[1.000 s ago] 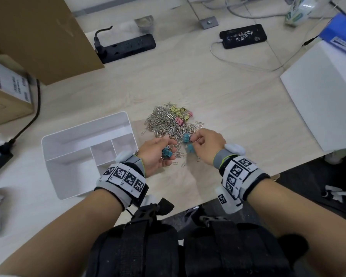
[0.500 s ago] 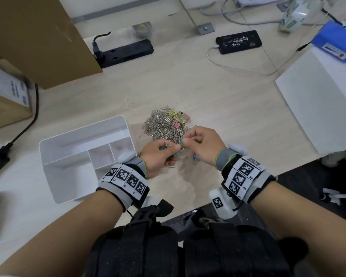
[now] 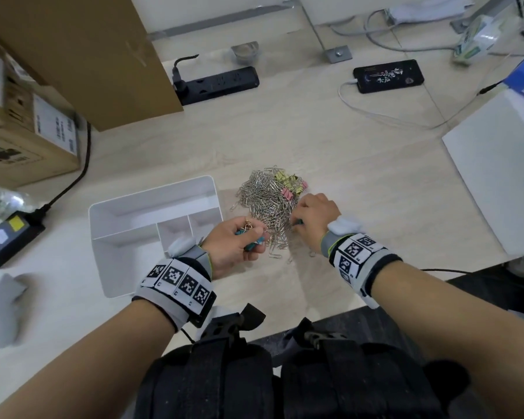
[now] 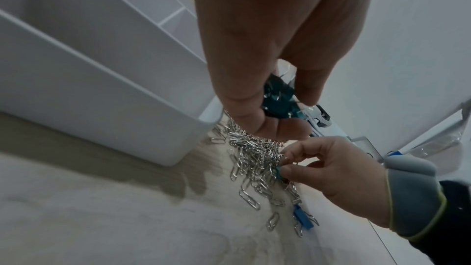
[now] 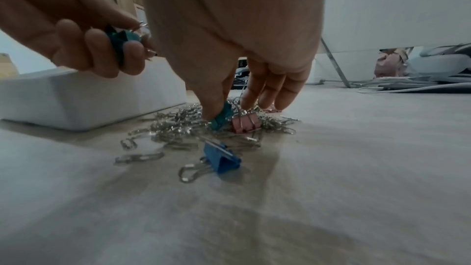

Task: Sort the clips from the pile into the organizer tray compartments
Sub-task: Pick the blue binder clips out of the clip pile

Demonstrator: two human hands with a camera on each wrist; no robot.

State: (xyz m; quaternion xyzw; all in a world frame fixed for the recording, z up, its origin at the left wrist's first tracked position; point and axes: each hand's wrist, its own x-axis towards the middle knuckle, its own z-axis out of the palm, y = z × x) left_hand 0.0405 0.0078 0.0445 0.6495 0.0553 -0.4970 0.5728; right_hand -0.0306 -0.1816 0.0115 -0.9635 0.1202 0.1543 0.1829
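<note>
A pile of silver paper clips mixed with yellow and pink binder clips lies on the desk, right of the white organizer tray. My left hand hovers at the pile's near-left edge, its fingers curled round several teal binder clips. At the pile's near-right edge, my right hand pinches one teal binder clip between thumb and fingertips. A blue binder clip lies loose in front of the pile, a pink one just behind.
Cardboard boxes stand at the left, a black power strip and a phone on a cable at the back. A white box sits at the right. The desk's front edge runs just behind my wrists.
My hands met above the pile's near edge, then parted. The right hand went down to the pile and took a teal clip; the left drew back left with its teal clips.
</note>
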